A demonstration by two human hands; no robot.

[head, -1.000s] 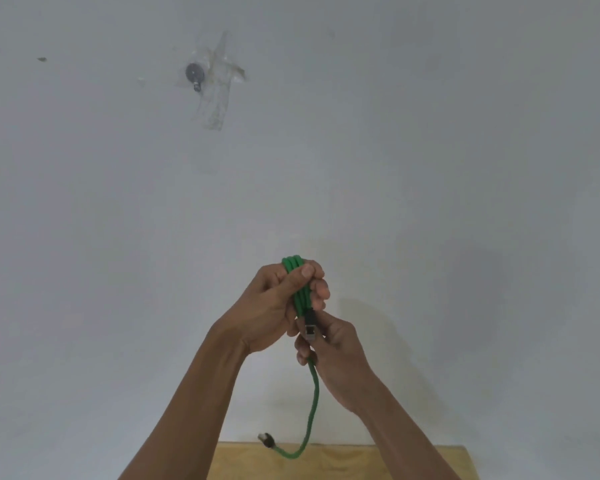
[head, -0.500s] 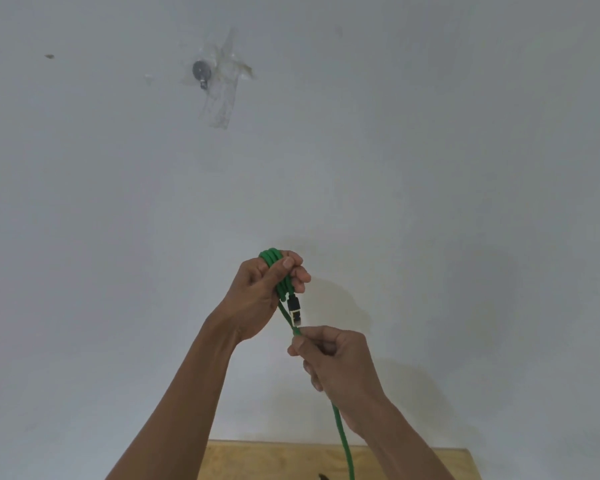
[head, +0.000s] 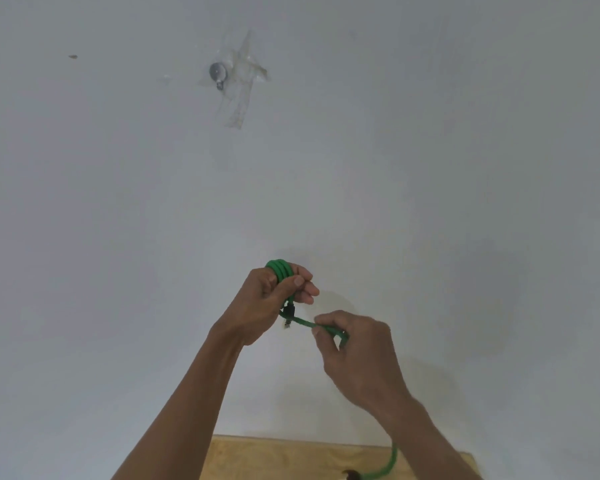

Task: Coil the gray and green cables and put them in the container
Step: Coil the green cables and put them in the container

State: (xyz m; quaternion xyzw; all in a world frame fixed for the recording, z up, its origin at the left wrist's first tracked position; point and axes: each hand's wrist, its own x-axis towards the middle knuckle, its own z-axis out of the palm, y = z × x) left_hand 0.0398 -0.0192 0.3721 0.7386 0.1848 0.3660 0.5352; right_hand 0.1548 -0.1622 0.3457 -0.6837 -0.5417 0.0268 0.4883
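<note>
A green cable (head: 280,270) is looped into a small coil inside my left hand (head: 267,303), whose fingers and thumb curl round the loops. One dark plug hangs just below that hand. My right hand (head: 355,355) pinches the loose length of the green cable to the right of the coil and holds it stretched between the hands. The rest of the cable drops behind my right forearm and shows again at the bottom edge, ending in a dark plug. Neither the gray cable nor the container is in view.
A white wall (head: 430,168) fills most of the view. A round metal piece (head: 217,73) is taped to it high up. A light wooden surface (head: 291,459) shows at the bottom edge below my forearms.
My right hand has moved right and slightly up, drawing the loose cable sideways from the coil. The left hand has kept its grip on the loops.
</note>
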